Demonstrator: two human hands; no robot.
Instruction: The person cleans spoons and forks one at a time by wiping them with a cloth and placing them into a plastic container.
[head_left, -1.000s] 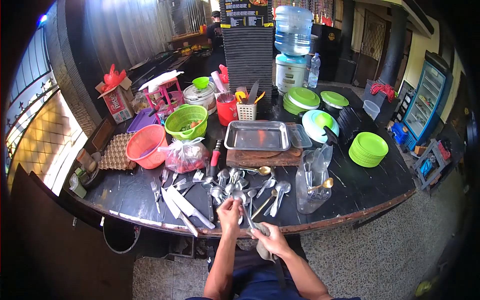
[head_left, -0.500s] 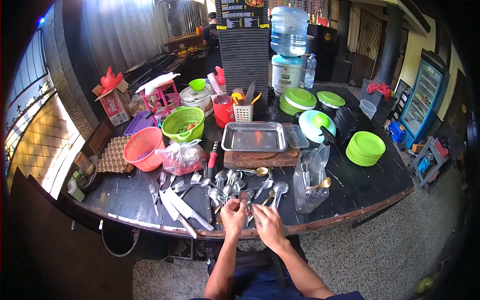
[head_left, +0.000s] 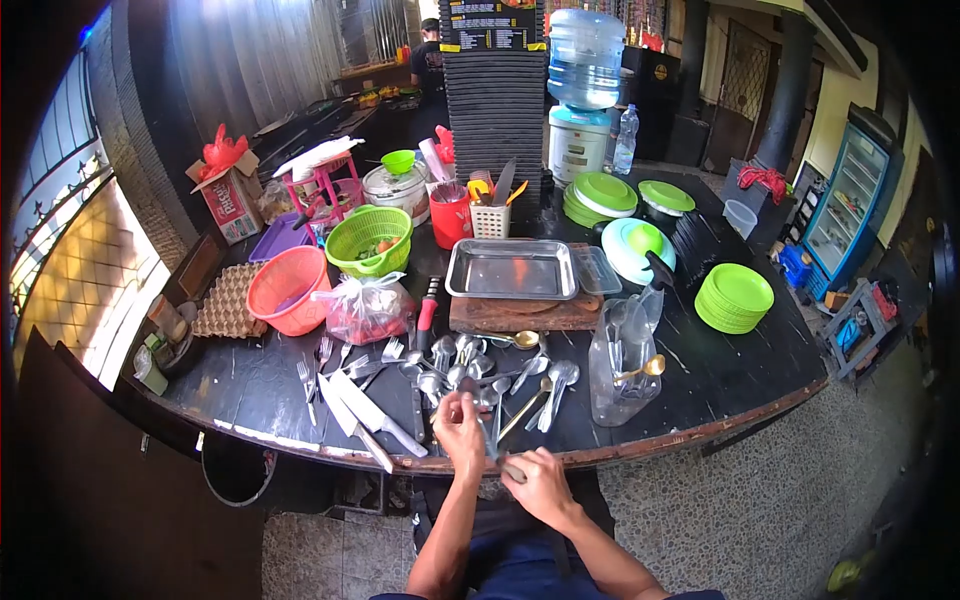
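My left hand (head_left: 459, 437) is closed in a pinch around a spoon, its dark bowl (head_left: 467, 385) poking up above the fingertips. A blurred pale strip (head_left: 490, 437) slants from there down to my right hand (head_left: 541, 487). That hand is curled closed, lower and nearer the table's edge; whatever lies in its fingers is too blurred to name. Beyond both hands lies a loose heap of spoons (head_left: 437, 382). More spoons (head_left: 562, 379) fan out to the right. Forks (head_left: 305, 380) and two white-bladed knives (head_left: 372, 418) rest on the left.
A clear plastic container (head_left: 610, 400) holding cutlery stands at right. Behind are a metal tray (head_left: 511, 258) on a wooden board (head_left: 480, 316), a knotted plastic bag (head_left: 370, 312), an orange basin (head_left: 290, 316), a green basket (head_left: 368, 262) and stacked green plates (head_left: 734, 290).
My hands have drawn apart: the left has moved slightly left, the right downward toward me. The pale strip now shows between them.
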